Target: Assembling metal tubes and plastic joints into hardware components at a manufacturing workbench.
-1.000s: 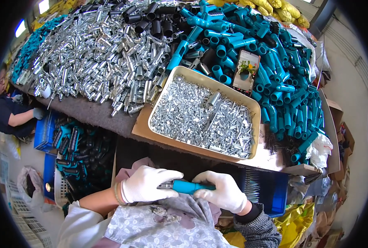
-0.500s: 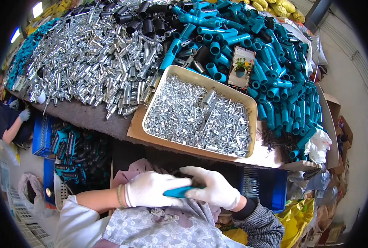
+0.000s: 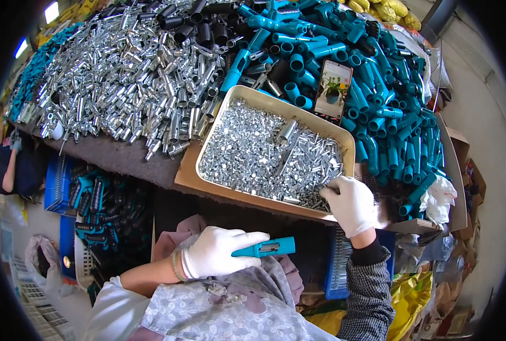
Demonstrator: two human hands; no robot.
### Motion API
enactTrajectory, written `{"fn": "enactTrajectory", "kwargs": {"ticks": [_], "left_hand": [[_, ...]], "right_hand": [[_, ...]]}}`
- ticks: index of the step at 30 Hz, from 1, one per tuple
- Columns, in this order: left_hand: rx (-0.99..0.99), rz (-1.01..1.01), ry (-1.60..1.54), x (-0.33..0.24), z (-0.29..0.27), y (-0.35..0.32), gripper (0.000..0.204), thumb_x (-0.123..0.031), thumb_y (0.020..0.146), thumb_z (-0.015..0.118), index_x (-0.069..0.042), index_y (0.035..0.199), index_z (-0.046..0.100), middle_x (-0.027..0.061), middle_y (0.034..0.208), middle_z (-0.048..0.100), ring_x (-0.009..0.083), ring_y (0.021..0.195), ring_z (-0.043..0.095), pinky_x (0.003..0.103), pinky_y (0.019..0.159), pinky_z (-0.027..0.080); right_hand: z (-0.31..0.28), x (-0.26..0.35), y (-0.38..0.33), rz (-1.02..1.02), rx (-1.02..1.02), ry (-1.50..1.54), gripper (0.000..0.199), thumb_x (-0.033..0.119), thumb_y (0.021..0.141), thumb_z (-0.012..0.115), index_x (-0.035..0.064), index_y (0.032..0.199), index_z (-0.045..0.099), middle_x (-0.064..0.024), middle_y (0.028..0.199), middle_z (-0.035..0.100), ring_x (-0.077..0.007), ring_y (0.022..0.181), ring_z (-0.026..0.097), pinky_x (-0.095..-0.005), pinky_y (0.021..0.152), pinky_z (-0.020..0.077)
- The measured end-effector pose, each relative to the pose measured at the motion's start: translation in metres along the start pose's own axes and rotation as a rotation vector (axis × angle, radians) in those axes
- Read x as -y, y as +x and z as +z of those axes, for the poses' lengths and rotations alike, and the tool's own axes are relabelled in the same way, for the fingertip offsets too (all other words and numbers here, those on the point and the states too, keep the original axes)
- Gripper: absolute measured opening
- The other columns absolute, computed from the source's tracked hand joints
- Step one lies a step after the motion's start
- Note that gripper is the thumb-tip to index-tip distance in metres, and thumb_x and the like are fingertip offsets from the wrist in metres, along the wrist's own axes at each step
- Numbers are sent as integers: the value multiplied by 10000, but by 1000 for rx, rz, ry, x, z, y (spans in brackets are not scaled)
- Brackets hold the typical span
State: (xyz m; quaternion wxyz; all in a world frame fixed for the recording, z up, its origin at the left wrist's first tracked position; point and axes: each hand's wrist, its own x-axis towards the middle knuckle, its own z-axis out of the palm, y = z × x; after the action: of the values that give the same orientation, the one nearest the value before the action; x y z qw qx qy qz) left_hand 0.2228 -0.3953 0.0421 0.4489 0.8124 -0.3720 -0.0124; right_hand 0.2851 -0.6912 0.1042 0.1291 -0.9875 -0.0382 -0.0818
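Head view: our left hand (image 3: 217, 252), in white knit, closes firmly round the teal handle (image 3: 278, 246), back of the hand upward. The handle, smooth and tubular, juts out rightward past its fingertips, metal glinting in an oblong slot. Ahead and to its right, our right hand (image 3: 352, 206) bends at the wrist, fingertips curled down at the near right corner of the tray (image 3: 321, 126); we cannot tell whether they pinch anything. Left of those fingertips the cream tray holds shiny silver bits (image 3: 241, 150). Beyond the right hand lie the phone (image 3: 333, 91), its screen lettering too small for us to read, and glossy teal tubes (image 3: 378, 105). Far ahead of the left hand, silver sleeves (image 3: 130, 79) heap up.
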Motion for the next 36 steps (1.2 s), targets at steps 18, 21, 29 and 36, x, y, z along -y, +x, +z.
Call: {"fn": "enactTrajectory", "kwargs": {"ticks": [18, 21, 29, 36], "left_hand": [[-90, -30, 167, -17, 8, -22, 417, -304, 830, 757, -126, 1195, 657, 102, 808, 684, 294, 698, 698, 384, 600, 559], [-60, -61, 193, -25, 10, -29, 408, -324, 838, 749, -126, 1184, 661, 101, 802, 688, 292, 707, 702, 381, 605, 559], [-20, -66, 292, -34, 7, -40, 404, -384, 840, 734, -151, 1163, 659, 87, 766, 665, 294, 658, 687, 397, 568, 541], [86, 44, 363, -28, -6, -33, 346, -366, 856, 708, -153, 1119, 637, 62, 703, 596, 269, 586, 649, 390, 508, 520]], "right_hand": [[37, 77, -83, -570, 25, 736, 122, 81, 768, 752, 83, 879, 701, -53, 948, 682, -268, 865, 656, -353, 774, 542], [38, 80, -91, -641, -70, 659, 134, 81, 734, 739, 77, 852, 677, -56, 952, 656, -273, 869, 634, -380, 803, 530], [21, 107, -111, -692, 11, 98, 141, 168, 723, 701, 57, 764, 625, -101, 953, 589, -298, 913, 578, -434, 876, 488], [28, 79, -65, -309, 769, 605, 321, 244, 719, 786, 7, 854, 617, -145, 729, 627, -256, 668, 618, -369, 629, 492]]}}
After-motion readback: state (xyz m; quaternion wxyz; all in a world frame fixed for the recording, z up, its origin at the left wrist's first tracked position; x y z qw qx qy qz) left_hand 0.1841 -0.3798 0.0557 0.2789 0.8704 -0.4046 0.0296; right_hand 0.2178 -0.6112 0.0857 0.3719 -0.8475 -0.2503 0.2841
